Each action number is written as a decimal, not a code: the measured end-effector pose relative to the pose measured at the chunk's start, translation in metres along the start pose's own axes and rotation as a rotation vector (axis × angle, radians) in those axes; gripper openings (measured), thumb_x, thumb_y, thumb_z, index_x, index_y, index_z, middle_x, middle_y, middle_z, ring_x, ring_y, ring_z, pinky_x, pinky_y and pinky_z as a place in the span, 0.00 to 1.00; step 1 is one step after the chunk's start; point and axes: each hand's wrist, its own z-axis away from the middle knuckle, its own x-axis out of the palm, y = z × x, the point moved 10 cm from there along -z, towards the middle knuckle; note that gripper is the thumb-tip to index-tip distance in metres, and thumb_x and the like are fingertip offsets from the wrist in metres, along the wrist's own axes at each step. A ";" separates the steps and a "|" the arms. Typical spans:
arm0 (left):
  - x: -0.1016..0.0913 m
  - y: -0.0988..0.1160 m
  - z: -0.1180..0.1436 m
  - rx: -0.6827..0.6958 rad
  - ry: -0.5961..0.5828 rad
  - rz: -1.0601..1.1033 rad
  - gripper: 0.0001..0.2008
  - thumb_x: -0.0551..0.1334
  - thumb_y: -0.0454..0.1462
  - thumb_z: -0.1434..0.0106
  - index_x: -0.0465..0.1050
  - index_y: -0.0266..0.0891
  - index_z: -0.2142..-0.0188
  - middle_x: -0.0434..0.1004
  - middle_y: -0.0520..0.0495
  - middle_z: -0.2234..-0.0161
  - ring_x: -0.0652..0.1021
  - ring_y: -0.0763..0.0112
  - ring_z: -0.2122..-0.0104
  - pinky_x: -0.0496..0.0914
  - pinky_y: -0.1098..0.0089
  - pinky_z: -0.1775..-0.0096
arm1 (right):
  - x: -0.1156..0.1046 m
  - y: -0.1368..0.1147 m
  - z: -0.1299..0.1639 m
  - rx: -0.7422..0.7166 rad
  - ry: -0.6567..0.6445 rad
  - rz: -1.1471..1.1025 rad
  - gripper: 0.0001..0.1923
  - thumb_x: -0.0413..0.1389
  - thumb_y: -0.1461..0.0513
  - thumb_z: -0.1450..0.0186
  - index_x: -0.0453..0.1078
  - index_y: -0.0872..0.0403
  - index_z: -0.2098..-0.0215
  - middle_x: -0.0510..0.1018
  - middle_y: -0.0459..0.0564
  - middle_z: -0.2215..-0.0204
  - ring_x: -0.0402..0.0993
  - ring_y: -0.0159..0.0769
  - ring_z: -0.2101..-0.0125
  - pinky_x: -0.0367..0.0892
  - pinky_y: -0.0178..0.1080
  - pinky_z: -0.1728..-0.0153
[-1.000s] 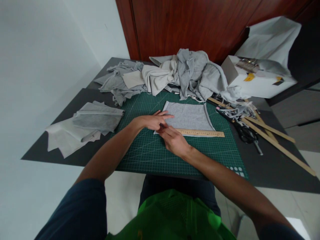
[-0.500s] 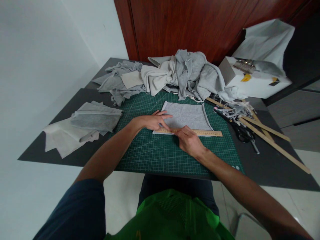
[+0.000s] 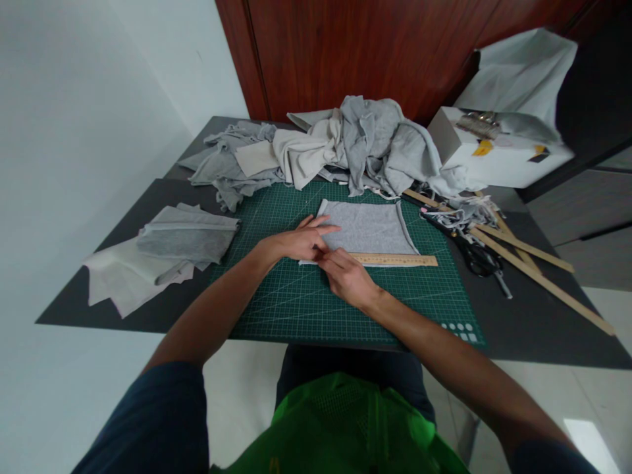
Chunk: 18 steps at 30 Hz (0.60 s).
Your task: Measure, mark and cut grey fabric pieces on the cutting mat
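Head view. No legible writing; wooden ruler markings too small to read. Flat grey knit fabric square lies mid green gridded cutting mat. Left hand flat, fingers spread, pressing square's left edge. Right hand fingers together at ruler's left end; pinch cannot be told. Black scissors right of mat. Grey cloth heap beyond mat.

**What I can't make out**

My right hand covers the left end of the ruler at frame centre. Its markings are too small to read. The fabric pile hides the bench's far edge, and the white box labels blur at upper right.
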 end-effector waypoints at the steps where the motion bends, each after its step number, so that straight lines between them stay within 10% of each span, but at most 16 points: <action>1: 0.000 0.000 0.000 -0.005 -0.006 -0.001 0.06 0.68 0.36 0.36 0.86 0.48 0.61 0.53 0.57 0.23 0.39 0.51 0.22 0.33 0.43 0.27 | 0.002 0.000 -0.001 -0.003 -0.005 -0.001 0.17 0.50 0.74 0.29 0.77 0.54 0.55 0.79 0.56 0.60 0.72 0.44 0.58 0.76 0.49 0.53; 18: -0.012 0.018 0.002 0.046 0.115 -0.007 0.14 0.65 0.36 0.30 0.86 0.58 0.52 0.60 0.58 0.26 0.45 0.52 0.23 0.33 0.43 0.27 | -0.055 0.021 0.037 0.049 0.022 0.032 0.17 0.51 0.75 0.30 0.77 0.53 0.52 0.80 0.55 0.62 0.74 0.45 0.61 0.77 0.50 0.59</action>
